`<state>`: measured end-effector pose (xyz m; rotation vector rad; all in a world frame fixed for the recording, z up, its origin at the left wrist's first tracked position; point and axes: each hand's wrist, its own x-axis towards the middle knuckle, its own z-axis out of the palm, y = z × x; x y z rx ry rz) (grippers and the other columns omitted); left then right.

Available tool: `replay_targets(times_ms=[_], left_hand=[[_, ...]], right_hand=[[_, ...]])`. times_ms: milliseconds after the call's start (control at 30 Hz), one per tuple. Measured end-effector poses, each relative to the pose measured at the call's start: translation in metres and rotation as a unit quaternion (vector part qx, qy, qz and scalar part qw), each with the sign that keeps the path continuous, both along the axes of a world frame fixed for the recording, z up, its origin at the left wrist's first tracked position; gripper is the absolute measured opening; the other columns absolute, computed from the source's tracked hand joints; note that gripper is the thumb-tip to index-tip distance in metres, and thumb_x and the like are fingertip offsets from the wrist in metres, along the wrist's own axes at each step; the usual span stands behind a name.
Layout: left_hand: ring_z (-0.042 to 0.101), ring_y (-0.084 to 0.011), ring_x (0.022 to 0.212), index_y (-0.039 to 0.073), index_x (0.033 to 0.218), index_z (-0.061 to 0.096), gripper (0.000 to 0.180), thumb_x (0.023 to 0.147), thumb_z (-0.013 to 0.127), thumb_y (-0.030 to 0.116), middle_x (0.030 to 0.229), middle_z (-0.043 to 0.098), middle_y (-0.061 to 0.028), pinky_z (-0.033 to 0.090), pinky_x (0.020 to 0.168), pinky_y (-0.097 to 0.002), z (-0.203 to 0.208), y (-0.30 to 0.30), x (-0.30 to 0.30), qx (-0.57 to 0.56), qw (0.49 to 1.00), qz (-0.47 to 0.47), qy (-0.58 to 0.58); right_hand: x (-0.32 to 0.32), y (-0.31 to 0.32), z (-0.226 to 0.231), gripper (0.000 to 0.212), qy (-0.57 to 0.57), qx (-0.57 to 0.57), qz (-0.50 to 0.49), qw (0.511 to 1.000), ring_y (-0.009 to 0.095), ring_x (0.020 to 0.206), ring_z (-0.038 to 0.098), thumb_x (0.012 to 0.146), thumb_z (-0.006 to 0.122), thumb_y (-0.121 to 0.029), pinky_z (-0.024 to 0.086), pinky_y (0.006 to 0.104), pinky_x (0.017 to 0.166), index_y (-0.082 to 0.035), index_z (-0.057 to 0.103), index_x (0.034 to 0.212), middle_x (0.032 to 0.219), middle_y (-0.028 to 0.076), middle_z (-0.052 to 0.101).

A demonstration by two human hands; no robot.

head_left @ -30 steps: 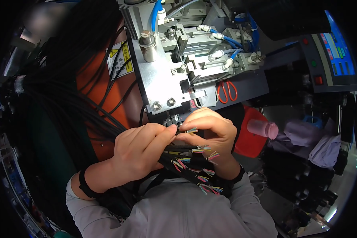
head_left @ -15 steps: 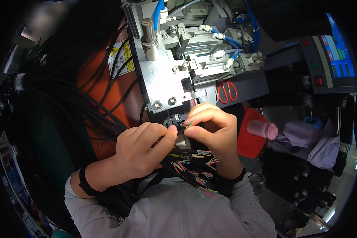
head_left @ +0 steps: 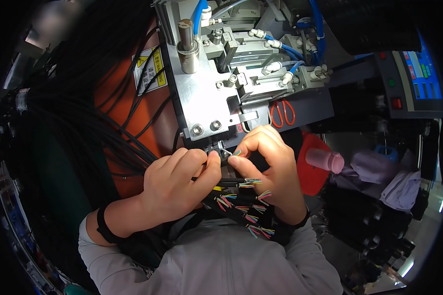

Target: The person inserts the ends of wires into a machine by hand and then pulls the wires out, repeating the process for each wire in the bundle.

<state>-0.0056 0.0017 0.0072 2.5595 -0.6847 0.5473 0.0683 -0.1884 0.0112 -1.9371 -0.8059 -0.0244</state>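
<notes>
In the head view both hands meet at the front lower edge of a metal machine fixture (head_left: 206, 98). My left hand (head_left: 177, 179) is closed, thumb and forefinger pinching a black cable close to a small dark metal part (head_left: 218, 146). Its fingers hide most of that cable. My right hand (head_left: 270, 167) pinches thin coloured wires (head_left: 237, 153) between thumb and forefinger, their green and yellow tips poking out. A pale strand (head_left: 226, 151) spans the small gap between the hands. Below them lies a bundle of black cables with fanned, stripped-back coloured wire ends (head_left: 226, 200).
Many black cables (head_left: 88, 118) hang at the left over an orange panel (head_left: 130, 125) with a warning label (head_left: 150, 71). Blue air tubes (head_left: 319, 29) run behind the fixture. Red-handled scissors (head_left: 283, 114), a pink bottle (head_left: 324, 161) and a control screen (head_left: 420, 73) are at the right.
My right hand has shifted slightly right, and the pale strand between the hands now shows more plainly. The left hand stays nearly in place. The wire ends below have moved a little.
</notes>
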Motion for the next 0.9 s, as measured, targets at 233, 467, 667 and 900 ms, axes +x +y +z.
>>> replay_targets(times_ms=[233,467,667,900], left_hand=[[0.056,-0.0176,0.061,-0.004,0.104,0.065,0.047,0.065,0.071,0.023,0.077,0.054,-0.0055,0.042,0.048,-0.0287,-0.007,-0.004,-0.001,0.007,1.000,0.007,0.010],[0.055,-0.0159,0.061,-0.002,0.106,0.066,0.039,0.070,0.066,0.014,0.080,0.056,-0.0047,0.040,0.047,-0.0263,-0.009,-0.005,-0.005,0.030,0.999,0.018,-0.005],[0.050,-0.0137,0.059,0.003,0.107,0.067,0.033,0.074,0.065,0.009,0.075,0.050,-0.0026,0.038,0.046,-0.0258,-0.006,-0.010,-0.002,0.063,0.998,0.024,0.001],[0.048,-0.0088,0.063,0.004,0.102,0.066,0.028,0.076,0.062,0.012,0.077,0.048,0.0021,0.034,0.046,-0.0213,-0.012,-0.015,-0.006,0.156,0.985,0.075,0.027]], right_hand=[[-0.005,0.000,-0.029,0.015,0.091,0.074,-0.034,0.992,0.017,0.071,0.054,0.075,0.072,0.000,0.043,0.0293,0.069,-0.001,0.058,0.075,0.077,0.006,0.059],[-0.001,-0.005,-0.026,0.010,0.135,0.053,-0.001,0.989,0.017,0.072,0.056,0.077,0.070,0.000,0.044,0.0275,0.069,0.001,0.061,0.077,0.076,0.007,0.060],[0.006,-0.004,-0.040,0.008,0.146,0.047,0.011,0.988,0.021,0.068,0.057,0.077,0.070,-0.001,0.046,0.0281,0.067,0.002,0.063,0.077,0.070,0.009,0.059],[-0.003,0.005,-0.044,0.009,0.015,-0.053,-0.016,0.998,0.023,0.063,0.053,0.073,0.068,0.001,0.044,0.0302,0.061,0.001,0.059,0.072,0.066,0.008,0.056]])
